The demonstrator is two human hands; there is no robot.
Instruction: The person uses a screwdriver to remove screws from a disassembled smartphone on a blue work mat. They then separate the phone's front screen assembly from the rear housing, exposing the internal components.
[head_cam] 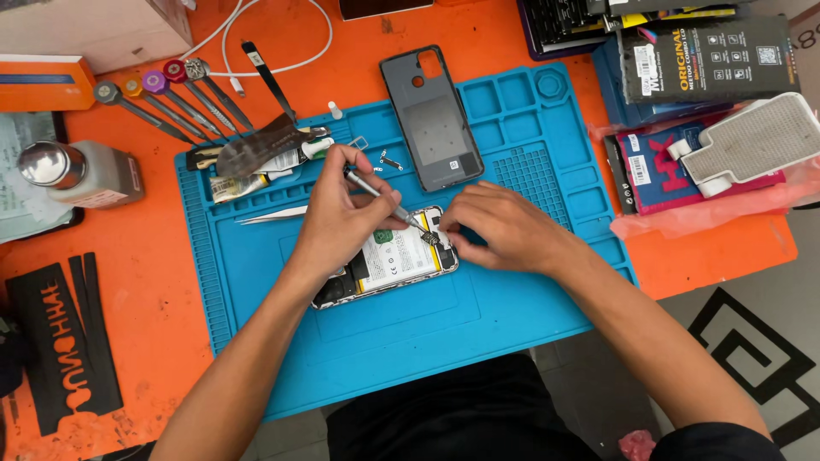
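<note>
An opened phone [389, 260], its back removed to bare the battery, lies at the centre of a blue repair mat [512, 316] on the orange counter [154, 290]. The left hand [337, 218] is closed pen-style around a thin screwdriver [389, 201], tip at the phone's upper end; the right hand [504, 226] presses curled fingers there, steadying it. The grey back cover [431, 119] rests beyond the phone, out of the way.

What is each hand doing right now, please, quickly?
Left hand: closed on a thin metal tool, tip at the opened phone.
Right hand: fingers curled, pressing on the phone's top end; holding nothing visible.
</note>
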